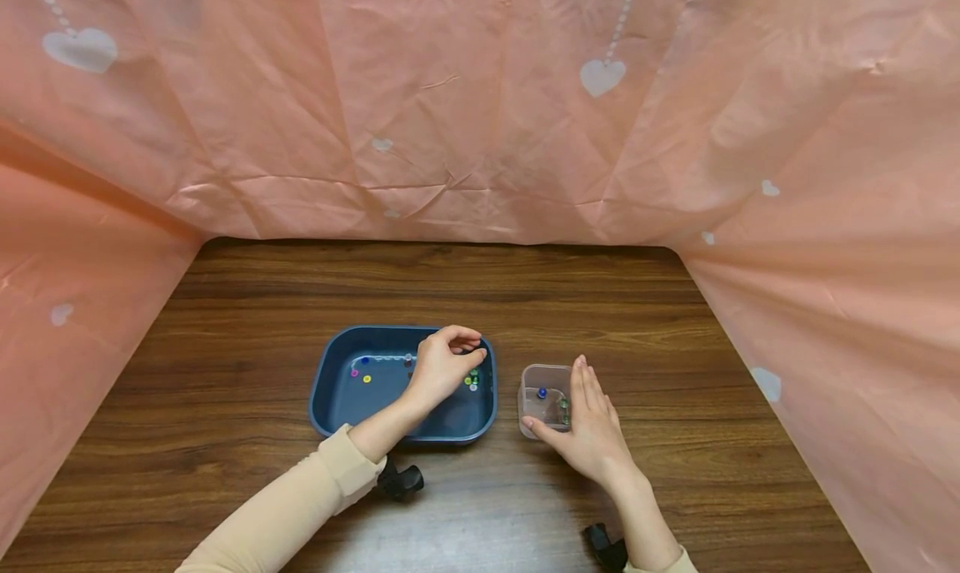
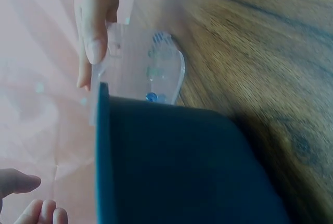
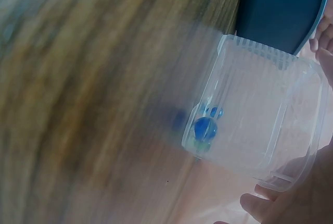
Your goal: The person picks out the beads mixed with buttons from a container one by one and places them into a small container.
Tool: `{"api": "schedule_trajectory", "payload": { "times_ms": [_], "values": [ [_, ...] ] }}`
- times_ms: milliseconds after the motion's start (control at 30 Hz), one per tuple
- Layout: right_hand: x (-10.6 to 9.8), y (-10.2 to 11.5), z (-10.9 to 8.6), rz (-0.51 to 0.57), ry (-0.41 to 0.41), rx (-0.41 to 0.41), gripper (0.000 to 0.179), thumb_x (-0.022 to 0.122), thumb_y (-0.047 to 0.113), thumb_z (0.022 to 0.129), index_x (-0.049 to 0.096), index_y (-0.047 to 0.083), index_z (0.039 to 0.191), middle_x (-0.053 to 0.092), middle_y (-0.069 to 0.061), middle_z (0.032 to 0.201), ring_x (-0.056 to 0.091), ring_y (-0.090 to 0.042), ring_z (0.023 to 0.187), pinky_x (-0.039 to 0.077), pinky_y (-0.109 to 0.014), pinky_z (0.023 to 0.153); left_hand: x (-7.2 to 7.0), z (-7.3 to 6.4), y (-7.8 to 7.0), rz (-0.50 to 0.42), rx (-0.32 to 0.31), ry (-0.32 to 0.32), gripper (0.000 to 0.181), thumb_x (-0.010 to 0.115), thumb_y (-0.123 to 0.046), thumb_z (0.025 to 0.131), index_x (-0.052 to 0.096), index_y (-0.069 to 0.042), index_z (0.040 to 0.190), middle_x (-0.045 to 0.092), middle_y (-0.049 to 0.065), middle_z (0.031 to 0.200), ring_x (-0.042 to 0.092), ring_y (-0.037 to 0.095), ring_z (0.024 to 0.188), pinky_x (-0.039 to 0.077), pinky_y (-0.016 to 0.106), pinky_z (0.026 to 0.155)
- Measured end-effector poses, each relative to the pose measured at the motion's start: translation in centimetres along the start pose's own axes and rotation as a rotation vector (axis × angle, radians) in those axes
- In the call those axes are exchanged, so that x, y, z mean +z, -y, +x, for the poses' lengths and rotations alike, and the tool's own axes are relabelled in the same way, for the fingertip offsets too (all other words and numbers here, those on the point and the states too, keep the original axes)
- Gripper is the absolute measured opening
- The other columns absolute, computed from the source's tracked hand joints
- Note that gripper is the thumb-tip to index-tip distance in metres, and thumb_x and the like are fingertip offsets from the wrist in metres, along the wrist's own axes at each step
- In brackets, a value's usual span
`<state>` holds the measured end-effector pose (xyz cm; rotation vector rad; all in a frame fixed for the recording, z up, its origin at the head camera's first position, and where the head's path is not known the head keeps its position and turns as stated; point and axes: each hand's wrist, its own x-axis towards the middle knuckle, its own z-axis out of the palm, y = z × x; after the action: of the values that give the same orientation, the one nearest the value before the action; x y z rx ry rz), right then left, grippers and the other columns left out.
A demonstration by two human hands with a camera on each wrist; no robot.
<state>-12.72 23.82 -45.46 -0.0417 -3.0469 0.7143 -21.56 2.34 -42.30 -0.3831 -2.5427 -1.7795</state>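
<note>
My left hand (image 1: 442,369) is over the right part of a blue tray (image 1: 318,381), thumb and bent fingers apart, with nothing seen between them. Beneath and beside it lie small round pieces: a yellow one (image 1: 367,379), a pink one (image 1: 354,373) and a cluster of green pieces (image 1: 474,378). To the right stands a small clear plastic box (image 1: 534,373). A blue marble (image 3: 205,128) and several greenish glass pieces (image 1: 565,411) are inside it. My right hand (image 1: 595,427) rests against the box's right side with straight fingers, its thumb along the near side.
Both containers stand on a brown wooden table (image 1: 720,440). A pink sheet with white hearts (image 1: 480,140) encloses the back and sides. Black wrist-camera mounts (image 1: 400,480) sit close above the table near both wrists.
</note>
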Motion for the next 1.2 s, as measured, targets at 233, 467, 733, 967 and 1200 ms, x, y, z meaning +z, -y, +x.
{"api": "schedule_trajectory", "payload": {
  "times_ms": [233,467,733,967,1200],
  "values": [
    [0.0,0.0,0.0,0.002,0.005,-0.001,0.115,0.051,0.074,0.072,-0.004,0.005,0.146,0.000,-0.014,0.153,0.006,-0.032,0.140,0.016,-0.057,0.106,-0.2,0.4,0.8,0.024,-0.008,-0.006,0.022,0.070,-0.010,0.077,0.067,-0.002,0.097,0.069,0.009,0.090,0.064,0.019,0.084,0.049,0.034,0.080],
    [0.0,0.0,0.0,0.000,0.006,-0.001,0.115,0.051,0.074,0.071,-0.005,0.007,0.146,-0.002,-0.013,0.153,0.006,-0.032,0.140,0.016,-0.057,0.107,-0.4,0.7,1.5,0.066,-0.025,0.000,0.022,0.071,-0.010,0.076,0.067,-0.002,0.096,0.069,0.009,0.090,0.064,0.020,0.084,0.049,0.035,0.081],
    [0.1,-0.1,0.0,0.000,0.004,0.002,0.116,0.051,0.075,0.071,-0.002,0.004,0.146,-0.001,-0.012,0.153,0.006,-0.032,0.140,0.016,-0.058,0.106,-0.6,1.1,2.2,0.125,-0.035,0.002,0.021,0.071,-0.011,0.076,0.067,-0.003,0.096,0.068,0.007,0.088,0.063,0.020,0.085,0.049,0.036,0.082],
    [0.0,-0.1,0.0,-0.006,0.011,0.002,0.116,0.050,0.075,0.071,-0.006,0.008,0.146,-0.003,-0.012,0.153,0.006,-0.032,0.140,0.015,-0.057,0.107,-0.7,1.4,2.7,0.152,-0.043,0.008,0.020,0.071,-0.012,0.075,0.068,-0.005,0.094,0.068,0.006,0.087,0.062,0.021,0.086,0.049,0.036,0.079],
    [0.0,-0.1,0.0,-0.004,0.013,0.001,0.115,0.050,0.075,0.071,-0.006,0.008,0.146,-0.003,-0.012,0.153,0.006,-0.032,0.140,0.015,-0.057,0.107,-0.8,1.7,3.2,0.169,-0.039,0.038,0.019,0.072,-0.014,0.075,0.068,-0.007,0.093,0.068,0.005,0.088,0.062,0.020,0.085,0.049,0.035,0.077]
  ]
}}
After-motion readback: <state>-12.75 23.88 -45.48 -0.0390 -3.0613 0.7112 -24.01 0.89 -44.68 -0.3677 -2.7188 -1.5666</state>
